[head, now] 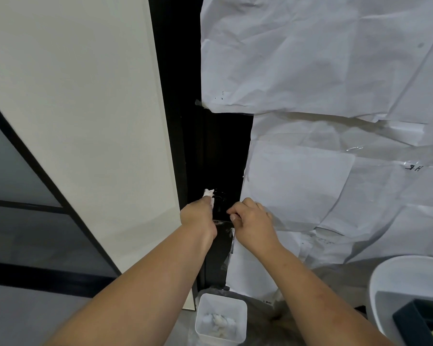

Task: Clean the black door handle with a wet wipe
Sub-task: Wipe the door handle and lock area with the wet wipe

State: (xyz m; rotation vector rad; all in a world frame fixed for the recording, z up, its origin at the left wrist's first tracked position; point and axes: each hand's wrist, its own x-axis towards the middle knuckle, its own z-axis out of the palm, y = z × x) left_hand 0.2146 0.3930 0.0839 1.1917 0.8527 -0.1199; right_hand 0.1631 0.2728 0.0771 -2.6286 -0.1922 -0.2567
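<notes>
The black door handle (220, 204) sits on a dark door (210, 151), low in the middle of the view, and is hard to make out against the black. My left hand (198, 216) is closed on a white wet wipe (208, 194), which presses at the handle's left side. My right hand (251, 224) is on the handle's right end, fingers curled around its edge. Most of the handle is hidden between the two hands.
Crumpled white paper (323, 71) is taped over the door to the right. A pale wall panel (85, 108) stands to the left. On the floor below is a white bin (220, 318) holding used wipes, and a white tub (408, 275) is at bottom right.
</notes>
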